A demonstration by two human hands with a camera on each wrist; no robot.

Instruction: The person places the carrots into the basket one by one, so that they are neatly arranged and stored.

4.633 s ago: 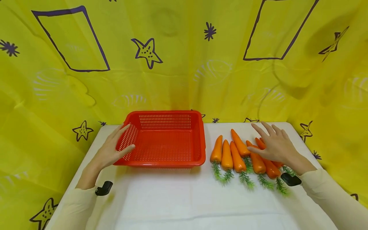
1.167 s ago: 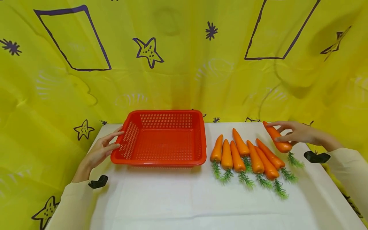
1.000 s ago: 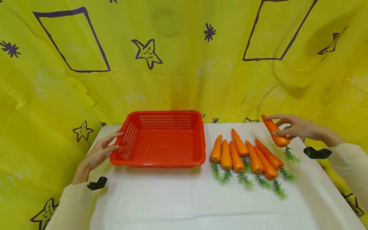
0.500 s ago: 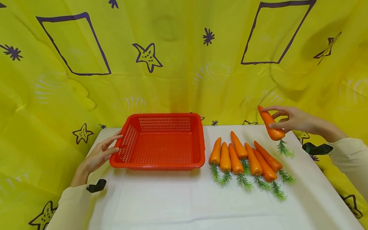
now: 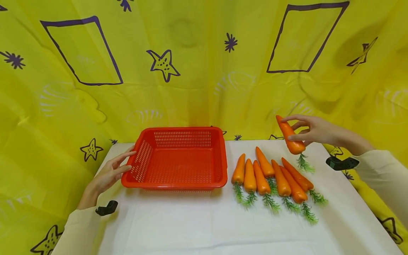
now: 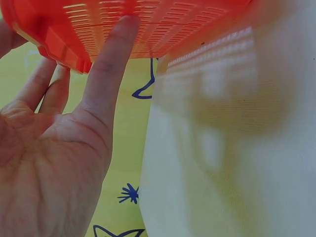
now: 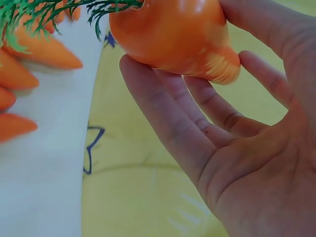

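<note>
The right hand (image 5: 313,131) pinches an orange carrot (image 5: 290,138) between thumb and fingers, raised above the table, its pointed tip up and its green leafy top (image 5: 304,163) hanging below. In the right wrist view the thick end of this carrot (image 7: 170,34) lies against the fingertips. On the left, the left hand (image 5: 108,175) touches the left side of a red perforated basket (image 5: 173,185) that holds nothing. The left wrist view shows the thumb (image 6: 106,74) stretched straight against the basket's outer wall (image 6: 163,19), with other fingers at its rim.
Several more carrots (image 5: 250,177) lie in a loose group right of the basket, leafy tops toward the person. A white-covered table (image 5: 178,223) bears everything. A yellow patterned curtain (image 5: 197,95) stands behind and at both sides.
The right hand took the carrot from the right of the group, lifted it, and now carries it leftward. The left hand came down to the basket's left side and stays there.
</note>
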